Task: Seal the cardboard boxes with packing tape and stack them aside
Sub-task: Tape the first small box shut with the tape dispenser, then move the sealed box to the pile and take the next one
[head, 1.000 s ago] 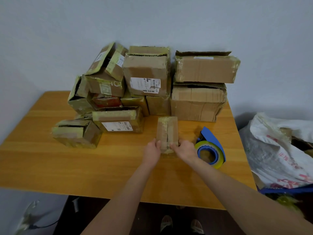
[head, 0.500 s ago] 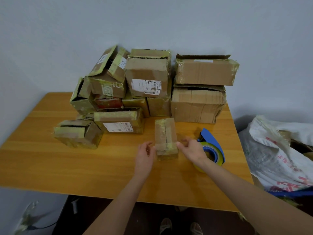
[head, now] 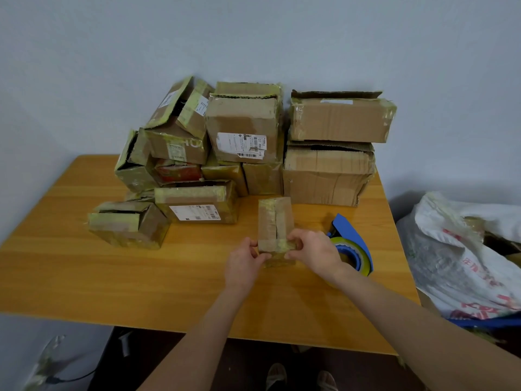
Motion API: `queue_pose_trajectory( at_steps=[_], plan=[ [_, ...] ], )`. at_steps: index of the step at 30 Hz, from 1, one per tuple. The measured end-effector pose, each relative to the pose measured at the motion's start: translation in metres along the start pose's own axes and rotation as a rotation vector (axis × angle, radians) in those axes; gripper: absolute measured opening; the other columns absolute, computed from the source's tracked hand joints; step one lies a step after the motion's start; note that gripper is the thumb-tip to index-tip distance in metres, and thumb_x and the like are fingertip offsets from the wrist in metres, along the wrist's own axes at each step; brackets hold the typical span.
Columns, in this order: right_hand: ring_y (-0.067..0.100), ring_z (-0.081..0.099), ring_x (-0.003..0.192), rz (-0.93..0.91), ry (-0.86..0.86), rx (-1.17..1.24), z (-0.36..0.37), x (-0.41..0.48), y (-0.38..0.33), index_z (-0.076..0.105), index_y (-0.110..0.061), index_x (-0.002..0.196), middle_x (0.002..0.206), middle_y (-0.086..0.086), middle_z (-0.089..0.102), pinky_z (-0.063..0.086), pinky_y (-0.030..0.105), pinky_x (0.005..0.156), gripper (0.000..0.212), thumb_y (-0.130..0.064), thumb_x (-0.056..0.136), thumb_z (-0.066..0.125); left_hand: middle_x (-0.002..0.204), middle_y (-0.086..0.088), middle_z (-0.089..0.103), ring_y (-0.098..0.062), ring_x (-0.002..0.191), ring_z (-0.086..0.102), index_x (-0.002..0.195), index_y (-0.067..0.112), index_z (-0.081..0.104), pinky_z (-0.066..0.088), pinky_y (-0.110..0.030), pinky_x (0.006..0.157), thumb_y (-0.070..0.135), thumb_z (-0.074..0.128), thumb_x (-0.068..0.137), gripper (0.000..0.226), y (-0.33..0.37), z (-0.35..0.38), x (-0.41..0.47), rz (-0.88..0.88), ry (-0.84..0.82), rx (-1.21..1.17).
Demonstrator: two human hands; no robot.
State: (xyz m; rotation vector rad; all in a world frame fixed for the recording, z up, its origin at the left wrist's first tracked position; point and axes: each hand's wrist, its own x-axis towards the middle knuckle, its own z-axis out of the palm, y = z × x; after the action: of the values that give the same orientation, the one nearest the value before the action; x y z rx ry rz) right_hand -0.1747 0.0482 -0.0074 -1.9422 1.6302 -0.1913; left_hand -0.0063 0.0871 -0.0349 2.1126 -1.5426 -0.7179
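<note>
A small cardboard box [head: 275,221] stands on the wooden table [head: 84,272], its top flaps closed with a seam down the middle and old yellowish tape across the near end. My left hand [head: 244,263] grips its near left corner. My right hand [head: 313,253] pinches the near right edge, thumb on the taped strip. A blue tape dispenser [head: 353,248] with a yellow-edged roll lies just right of my right hand, partly hidden by it.
Several worn cardboard boxes [head: 242,128] are piled against the wall at the table's back, two larger ones [head: 329,170] stacked at the right. A lone low box [head: 127,224] sits left. A white plastic sack [head: 462,255] bulges off the table's right edge.
Both hands came off the small box's sides for a moment, then closed back onto its near end. The box sits slightly nearer and straighter than before.
</note>
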Motion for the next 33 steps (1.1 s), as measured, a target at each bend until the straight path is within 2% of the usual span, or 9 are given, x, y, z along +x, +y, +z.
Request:
queue_pose_trajectory(
  at_steps=[5,13,16,19,23,26,28,30,33],
  plan=[
    [0.023,0.063,0.097,-0.068,-0.006,-0.205,-0.002,0.007,-0.013,0.051,-0.021,0.121,0.109,0.002,0.065,0.045,0.03,0.067,0.051,-0.046,0.082,0.071,0.119,-0.002,0.061,-0.018,0.104,0.062,0.131,0.014,0.045,0.055,-0.032,0.084,0.037,0.078,0.075,0.069,0.004,0.003,0.008,0.13,0.021,0.073],
    [0.027,0.063,0.098,-0.09,-0.056,-0.19,0.006,0.017,-0.004,0.047,-0.023,0.118,0.111,0.006,0.066,0.054,0.04,0.082,0.045,-0.032,0.083,0.074,0.119,-0.004,0.067,-0.018,0.107,0.065,0.13,0.01,0.05,0.053,-0.029,0.089,0.018,0.076,0.08,0.057,0.0,0.0,0.014,0.115,-0.045,-0.072],
    [0.028,0.063,0.096,-0.073,-0.067,-0.154,0.006,0.019,-0.002,0.044,-0.023,0.111,0.108,0.008,0.066,0.054,0.042,0.081,0.043,-0.03,0.081,0.075,0.122,-0.001,0.065,-0.017,0.109,0.063,0.141,0.016,0.041,0.05,-0.028,0.09,0.024,0.074,0.082,0.067,0.004,-0.004,0.014,0.155,-0.083,-0.035],
    [0.026,0.063,0.095,-0.06,-0.073,-0.142,0.007,0.019,-0.002,0.041,-0.027,0.108,0.11,0.006,0.066,0.054,0.041,0.081,0.045,-0.029,0.08,0.077,0.121,-0.002,0.066,-0.016,0.108,0.063,0.136,0.017,0.047,0.049,-0.026,0.087,0.03,0.071,0.084,0.059,0.01,-0.009,0.017,0.142,-0.137,0.079],
    [0.018,0.06,0.086,-0.006,-0.155,-0.105,-0.002,0.017,0.002,0.036,-0.03,0.107,0.105,-0.001,0.064,0.052,0.034,0.07,0.055,-0.042,0.075,0.079,0.124,-0.004,0.062,-0.022,0.115,0.055,0.131,0.021,0.052,0.049,-0.033,0.092,0.06,0.062,0.081,0.064,0.009,-0.018,0.023,0.075,-0.291,0.356],
    [0.02,0.063,0.083,0.101,0.017,0.011,-0.007,0.02,0.004,0.04,-0.021,0.116,0.099,0.002,0.064,0.056,0.036,0.068,0.054,-0.058,0.084,0.064,0.133,-0.008,0.051,-0.024,0.121,0.049,0.137,0.018,0.048,0.047,-0.037,0.097,0.065,0.051,0.085,0.069,0.009,-0.023,0.024,0.053,-0.146,0.312],
    [0.025,0.062,0.098,0.191,0.057,0.117,-0.01,0.024,0.005,0.038,-0.017,0.133,0.114,0.008,0.062,0.054,0.038,0.077,0.063,-0.057,0.089,0.057,0.136,-0.006,0.046,-0.022,0.121,0.049,0.138,0.018,0.046,0.046,-0.035,0.097,0.056,0.046,0.092,0.06,0.013,-0.026,0.024,0.069,-0.041,0.223],
    [0.027,0.06,0.109,0.206,-0.043,0.163,-0.009,0.027,0.002,0.032,-0.016,0.144,0.131,0.008,0.057,0.052,0.037,0.083,0.07,-0.054,0.091,0.057,0.137,-0.005,0.043,-0.021,0.119,0.051,0.138,0.018,0.045,0.045,-0.032,0.094,0.047,0.047,0.096,0.051,0.017,-0.029,0.025,0.08,-0.003,0.18],
    [0.026,0.066,0.101,0.167,-0.174,0.217,0.003,0.025,-0.01,0.038,-0.016,0.142,0.129,0.006,0.06,0.056,0.042,0.085,0.065,-0.048,0.09,0.06,0.14,-0.006,0.04,-0.02,0.117,0.053,0.139,0.016,0.043,0.043,-0.029,0.094,0.038,0.051,0.096,0.049,0.018,-0.033,0.024,0.019,0.035,0.087]
  ],
)
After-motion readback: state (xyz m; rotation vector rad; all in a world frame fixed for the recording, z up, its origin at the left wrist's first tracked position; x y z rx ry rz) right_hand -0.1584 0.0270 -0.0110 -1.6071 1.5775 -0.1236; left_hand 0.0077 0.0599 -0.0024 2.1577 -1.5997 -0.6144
